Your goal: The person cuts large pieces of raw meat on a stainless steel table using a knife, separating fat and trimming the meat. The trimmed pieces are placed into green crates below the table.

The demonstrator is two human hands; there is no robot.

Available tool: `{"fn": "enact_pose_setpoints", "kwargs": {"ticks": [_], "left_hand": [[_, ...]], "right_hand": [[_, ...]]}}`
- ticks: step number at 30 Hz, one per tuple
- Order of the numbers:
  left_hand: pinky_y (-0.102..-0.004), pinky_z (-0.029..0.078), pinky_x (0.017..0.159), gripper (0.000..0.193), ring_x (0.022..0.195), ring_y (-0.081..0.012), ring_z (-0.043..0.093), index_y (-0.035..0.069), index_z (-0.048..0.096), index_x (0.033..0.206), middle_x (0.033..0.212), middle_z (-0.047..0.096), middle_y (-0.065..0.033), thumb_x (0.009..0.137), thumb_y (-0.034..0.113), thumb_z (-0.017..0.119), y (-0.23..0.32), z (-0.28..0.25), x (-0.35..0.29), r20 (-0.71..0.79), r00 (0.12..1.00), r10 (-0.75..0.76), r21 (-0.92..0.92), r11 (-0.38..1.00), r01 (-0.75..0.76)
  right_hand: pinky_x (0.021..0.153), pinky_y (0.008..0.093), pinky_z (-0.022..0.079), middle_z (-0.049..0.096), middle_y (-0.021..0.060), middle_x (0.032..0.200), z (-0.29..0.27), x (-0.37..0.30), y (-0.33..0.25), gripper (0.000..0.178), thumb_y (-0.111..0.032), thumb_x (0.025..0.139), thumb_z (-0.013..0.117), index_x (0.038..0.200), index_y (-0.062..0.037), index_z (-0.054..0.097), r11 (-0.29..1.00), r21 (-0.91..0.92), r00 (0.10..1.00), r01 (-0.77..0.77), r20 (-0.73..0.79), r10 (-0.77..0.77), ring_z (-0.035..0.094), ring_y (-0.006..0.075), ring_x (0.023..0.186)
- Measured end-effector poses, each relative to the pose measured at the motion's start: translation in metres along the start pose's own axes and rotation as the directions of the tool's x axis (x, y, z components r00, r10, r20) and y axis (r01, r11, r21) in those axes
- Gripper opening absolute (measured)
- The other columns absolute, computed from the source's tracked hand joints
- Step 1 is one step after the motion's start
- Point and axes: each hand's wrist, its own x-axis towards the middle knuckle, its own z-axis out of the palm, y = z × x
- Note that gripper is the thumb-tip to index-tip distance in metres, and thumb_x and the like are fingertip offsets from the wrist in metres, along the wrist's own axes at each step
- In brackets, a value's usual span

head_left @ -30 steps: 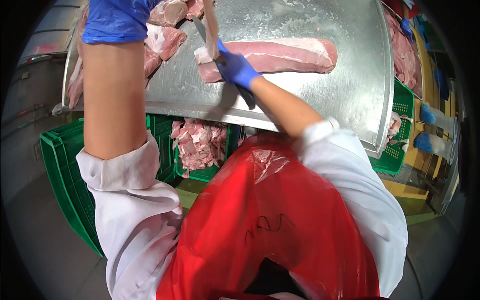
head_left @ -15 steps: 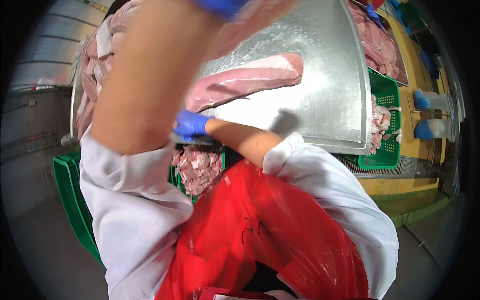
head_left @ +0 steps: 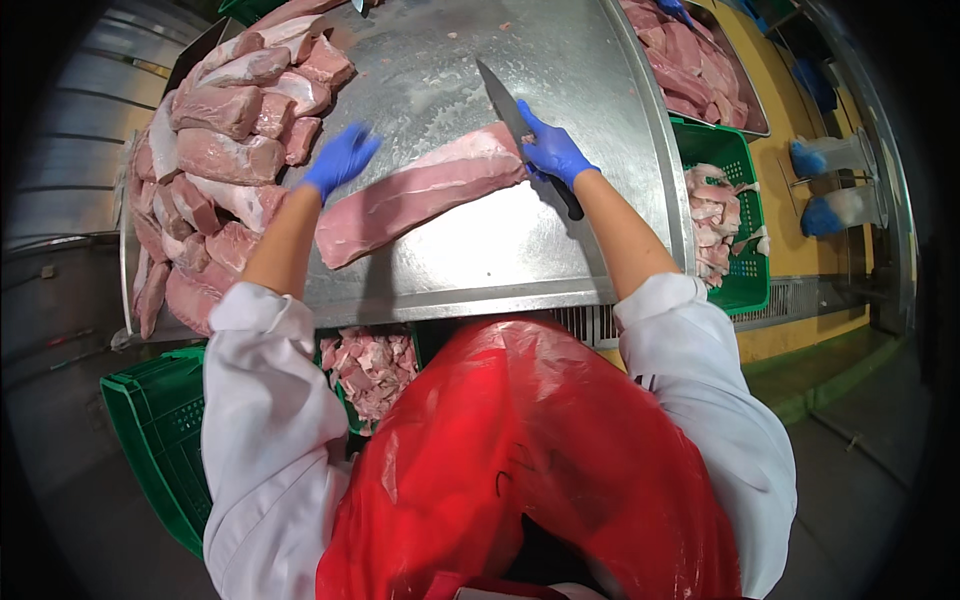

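Note:
A long slab of pink raw meat (head_left: pixel 420 195), with a pale fatty strip on it, lies slantwise on the metal table. My right hand (head_left: pixel 552 148), in a blue glove, is closed on a knife (head_left: pixel 508 105) at the slab's right end. The blade points away and to the left, and its black handle sticks out below the hand. Between the slab and a heap of cut meat (head_left: pixel 230 150) on the left, my gloved left hand (head_left: pixel 342 160) hovers with nothing in it. Its fingers look stretched out, slightly blurred.
The metal table (head_left: pixel 430 60) has a raised rim at its near and right edges. A green crate (head_left: pixel 755 285) of pale trimmings stands at the right, below a tray of meat (head_left: pixel 690 60). Trimmings (head_left: pixel 372 370) fill another bin under the near edge, beside a green crate (head_left: pixel 160 420).
My left arm, raised across the view with meat by the hand, has come down and the hand is empty. My right hand has moved from the near edge to the slab's right end.

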Motion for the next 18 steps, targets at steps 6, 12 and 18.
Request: {"fn": "enact_pose_setpoints", "kwargs": {"ticks": [6,12,18], "left_hand": [[-0.0543,0.043,0.098,0.048,0.111,-0.0416,0.061,0.005,0.066,0.113,0.116,0.068,-0.0218,0.097,0.048,0.055,-0.046,0.112,-0.116,-0.181,0.918,-0.353,0.092,0.923,0.374],[-0.0565,0.042,0.096,0.047,0.11,-0.0407,0.06,0.004,0.065,0.113,0.114,0.067,-0.0208,0.099,0.046,0.05,0.014,0.122,-0.135,-0.15,0.884,-0.443,0.119,0.88,0.461],[-0.055,0.044,0.093,0.039,0.105,-0.0394,0.061,0.004,0.064,0.113,0.111,0.065,-0.0208,0.098,0.039,0.055,-0.005,0.139,-0.162,-0.3,0.895,-0.331,0.024,0.935,0.354]], "right_hand": [[0.071,0.0404,0.059,0.073,0.0197,0.086,0.031,-0.111,0.032,0.071,-0.022,0.102,0.05,0.164,-0.0285,0.016,0.986,0.15,0.995,-0.078,0.08,0.066,0.073,0.0288,0.07],[0.077,0.0412,0.058,0.072,0.0218,0.088,0.054,-0.037,0.014,0.069,-0.02,0.103,0.051,0.162,-0.0349,0.019,0.974,-0.115,0.979,0.194,-0.038,-0.199,0.074,0.0321,0.078],[0.081,0.0474,0.056,0.073,0.0187,0.1,0.046,0.025,-0.004,0.067,-0.024,0.102,0.052,0.16,-0.0408,0.023,0.763,-0.323,0.823,0.559,0.103,-0.559,0.07,0.0411,0.086]]}}
